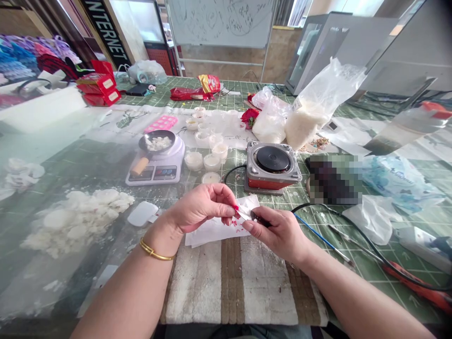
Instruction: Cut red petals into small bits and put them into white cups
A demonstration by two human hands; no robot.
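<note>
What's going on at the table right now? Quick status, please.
Left hand pinches a small red bit over white paper. Right hand grips a thin tool against it. Hotplate and scale sit beyond, apart from the hands.

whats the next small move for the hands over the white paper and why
Probably keep scraping over the white paper: the left hand pinches a small red bit against the thin blade held by the right hand, and red flecks already lie on the paper beneath.

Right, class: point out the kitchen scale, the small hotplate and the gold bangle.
kitchen scale (pixel 155 172), head view, on its white front panel.
hotplate (pixel 272 159), head view, on its dark round plate.
gold bangle (pixel 152 252), head view, on the band at the left wrist.
</note>
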